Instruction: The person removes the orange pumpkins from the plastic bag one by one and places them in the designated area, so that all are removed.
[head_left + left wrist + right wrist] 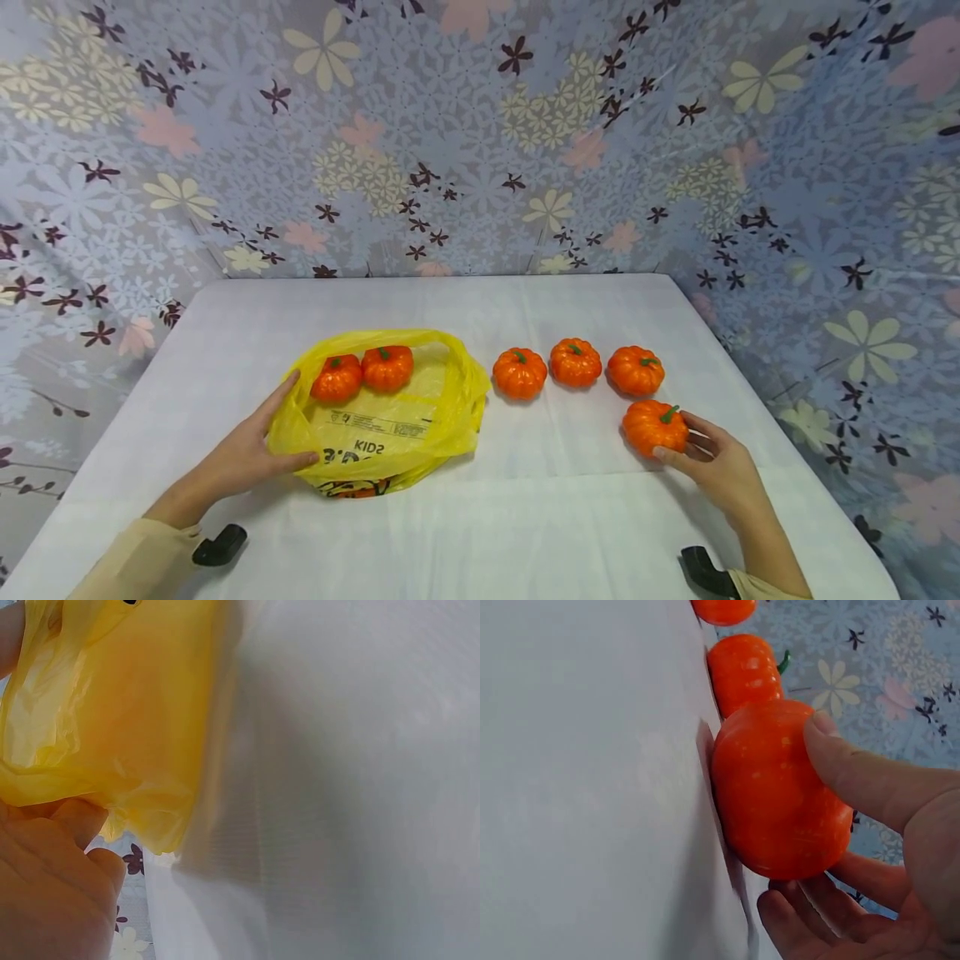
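Observation:
A yellow plastic bag [420, 408] lies with its mouth facing up, two small orange pumpkins [387, 368] inside at its back left. My left hand [251, 454] is at the bag's left side, thumb and fingers spread along the rim; the left wrist view shows its fingers [79, 821] against the yellow film [142, 712]. At the right, my right hand [712, 458] holds an orange pumpkin [654, 428] with a green stem, thumb on the near side and fingers round the right side. In the right wrist view the held pumpkin [780, 791] is close to the white surface.
Three more orange pumpkins [519, 373] stand in a row between the bag and the right hand, behind the held one. A white cloth [525, 533] covers the table. Flowered fabric [465, 142] hangs behind and at both sides.

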### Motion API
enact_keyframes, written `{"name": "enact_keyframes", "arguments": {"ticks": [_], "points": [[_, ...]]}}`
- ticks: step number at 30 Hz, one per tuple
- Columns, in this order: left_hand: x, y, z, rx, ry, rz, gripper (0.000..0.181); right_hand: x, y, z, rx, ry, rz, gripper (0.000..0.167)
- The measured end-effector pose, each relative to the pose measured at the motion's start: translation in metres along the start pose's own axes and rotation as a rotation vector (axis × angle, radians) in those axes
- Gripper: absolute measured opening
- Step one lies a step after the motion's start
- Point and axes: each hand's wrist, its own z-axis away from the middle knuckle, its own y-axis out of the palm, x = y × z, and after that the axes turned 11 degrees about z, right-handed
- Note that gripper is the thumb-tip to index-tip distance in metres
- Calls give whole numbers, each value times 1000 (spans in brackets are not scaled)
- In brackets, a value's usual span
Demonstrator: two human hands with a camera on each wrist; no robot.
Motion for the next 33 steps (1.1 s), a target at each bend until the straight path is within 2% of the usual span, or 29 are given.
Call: {"name": "enact_keyframes", "arguments": {"ticks": [6,13,18,25,30,33], "points": [[-2,1,0,1,-19,0,122,1,-4,1,0,3,-46,106],[-2,1,0,-1,-10,-13,121,14,-14,6,-215,-48,-70,105],[-3,1,-1,1,8,-7,121,32,-19,7,-304,-81,-60,102],[-6,2,-1,3,15,-1,121,53,-24,8,-330,-109,-56,105],[-8,3,1,6,13,6,122,62,-24,9,-329,-93,-39,107],[-9,4,2,9,18,6,122,67,-24,11,-337,-115,-27,106]]}}
